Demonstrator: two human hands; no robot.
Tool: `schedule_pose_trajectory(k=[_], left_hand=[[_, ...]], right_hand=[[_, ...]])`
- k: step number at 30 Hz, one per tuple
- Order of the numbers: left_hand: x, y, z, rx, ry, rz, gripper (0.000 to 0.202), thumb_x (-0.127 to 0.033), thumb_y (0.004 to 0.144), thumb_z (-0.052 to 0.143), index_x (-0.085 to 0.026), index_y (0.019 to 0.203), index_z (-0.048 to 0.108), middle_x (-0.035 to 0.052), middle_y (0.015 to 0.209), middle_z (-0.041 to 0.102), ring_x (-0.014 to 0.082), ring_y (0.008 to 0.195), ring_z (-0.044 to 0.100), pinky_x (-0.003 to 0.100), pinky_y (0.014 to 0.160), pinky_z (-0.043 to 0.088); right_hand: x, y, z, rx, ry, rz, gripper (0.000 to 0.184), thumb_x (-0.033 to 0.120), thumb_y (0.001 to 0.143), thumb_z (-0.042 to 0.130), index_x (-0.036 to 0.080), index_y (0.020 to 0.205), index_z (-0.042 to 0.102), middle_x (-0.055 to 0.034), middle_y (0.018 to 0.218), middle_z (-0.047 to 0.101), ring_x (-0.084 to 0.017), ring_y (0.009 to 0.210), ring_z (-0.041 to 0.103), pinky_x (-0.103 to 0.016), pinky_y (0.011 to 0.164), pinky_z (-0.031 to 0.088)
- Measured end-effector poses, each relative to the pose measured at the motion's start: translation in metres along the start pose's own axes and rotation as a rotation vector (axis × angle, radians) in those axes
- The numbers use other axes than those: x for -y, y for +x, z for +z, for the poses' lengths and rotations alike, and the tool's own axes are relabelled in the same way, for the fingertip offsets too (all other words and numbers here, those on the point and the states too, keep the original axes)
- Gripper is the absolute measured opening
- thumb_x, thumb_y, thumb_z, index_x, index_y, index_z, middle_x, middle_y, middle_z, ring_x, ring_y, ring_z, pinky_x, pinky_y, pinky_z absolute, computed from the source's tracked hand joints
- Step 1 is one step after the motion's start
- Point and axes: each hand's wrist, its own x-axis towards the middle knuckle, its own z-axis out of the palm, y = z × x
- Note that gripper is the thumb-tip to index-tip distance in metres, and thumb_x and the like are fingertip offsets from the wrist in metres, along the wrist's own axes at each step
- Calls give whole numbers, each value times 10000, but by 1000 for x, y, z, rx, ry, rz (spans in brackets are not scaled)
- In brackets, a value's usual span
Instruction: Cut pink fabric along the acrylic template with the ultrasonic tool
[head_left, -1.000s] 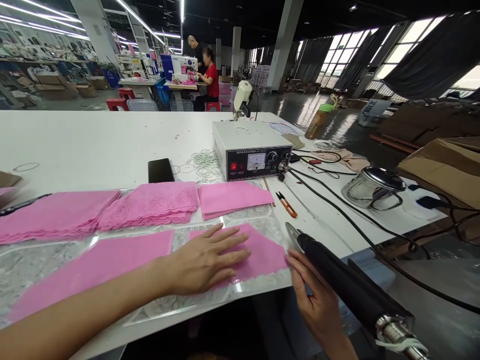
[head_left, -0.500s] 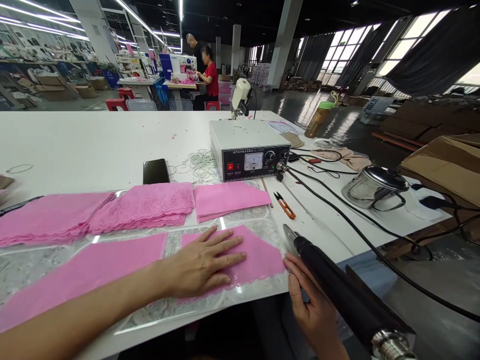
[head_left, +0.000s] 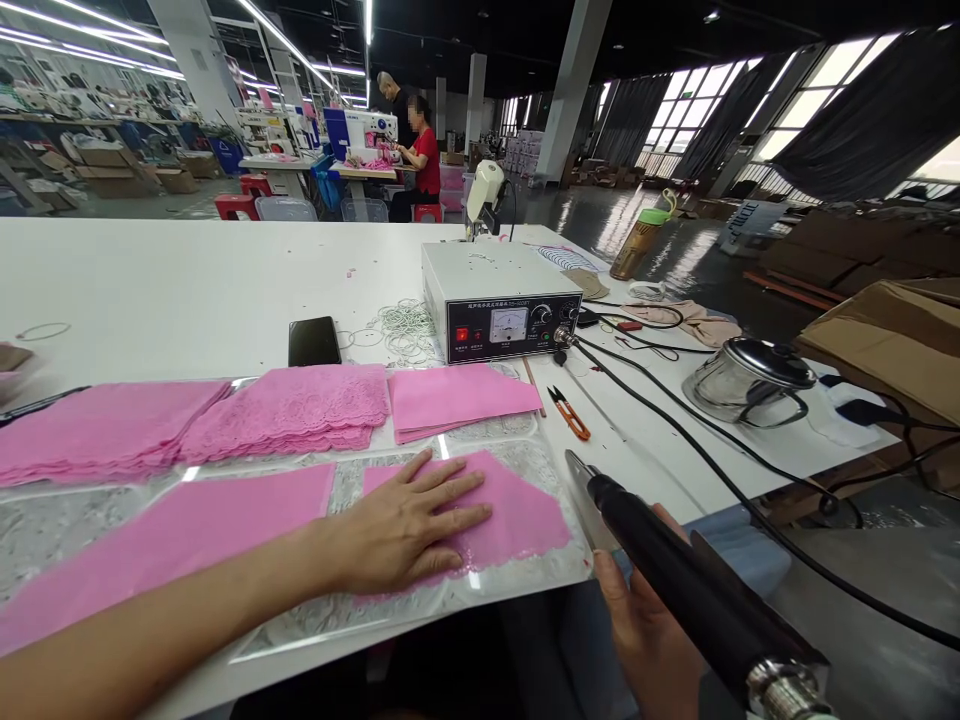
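Observation:
My left hand (head_left: 420,520) lies flat, fingers spread, on a pink fabric piece (head_left: 517,500). The fabric rests on a clear-covered, grey-patterned surface (head_left: 555,465) near the table's front edge. My right hand (head_left: 645,620) is just off that edge, below a black handheld tool (head_left: 675,560) with a flat metal blade tip. The tool covers most of its fingers; the thumb shows on the near side and fingertips beyond, so its grip is unclear. Another pink piece (head_left: 247,500) lies under my left forearm. Behind are a stack of lace-edged pink fabric (head_left: 292,405) and plain pink pieces (head_left: 457,395).
A control box (head_left: 510,325) with cables stands mid-table. Orange thread snips (head_left: 570,412), a phone (head_left: 313,342), tangled elastic cord (head_left: 405,330), a lidded glass mug (head_left: 750,380) and a bottle (head_left: 637,240) lie around. A co-worker in red (head_left: 426,160) sits at a sewing machine.
My right hand has drawn back from the fabric's right corner, moving right behind the tool. My left hand, the fabric and the tool stay where they were.

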Motion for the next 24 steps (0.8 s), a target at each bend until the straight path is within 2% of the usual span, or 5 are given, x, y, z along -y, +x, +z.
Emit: schedule_pose_trajectory(k=[6,13,16,20,24], left_hand=[[-1,-1,-1,-16,24,-6,518,-470,1021,393,-289,1504,352,72,1582,293,287,1486,212,519,1212,85],[-2,0,-3,3,43,-2,519,-482,1023,372,-275,1499,367,84,1580,289,309,1477,231,538,1205,91],[-2,-1,-2,-5,48,2,515,-473,1025,371,-265,1496,376,92,1575,296,320,1470,246,554,1201,90],[-1,-1,-1,-52,58,22,518,-470,1015,405,-276,1495,376,89,1563,331,307,1462,276,542,1209,77],[-1,-1,0,-61,68,34,512,-467,1013,410,-260,1481,404,98,1550,357,317,1451,299,547,1208,66]], right_hand=[[24,18,9,-167,294,175,685,334,828,686,252,1423,357,-140,1306,549,-311,1185,565,-605,972,489],[24,35,26,-323,439,190,550,355,848,584,236,1358,414,-139,1249,529,-332,1137,582,-611,1008,444],[23,55,31,-473,502,190,464,316,849,528,226,1297,448,-104,1159,535,-266,984,612,-605,976,461],[25,81,16,-644,701,312,182,270,806,499,243,972,570,-21,937,504,-155,670,517,-420,706,523],[27,86,-17,-535,834,397,144,309,764,466,241,823,579,-13,812,471,-152,570,444,-337,519,395]])
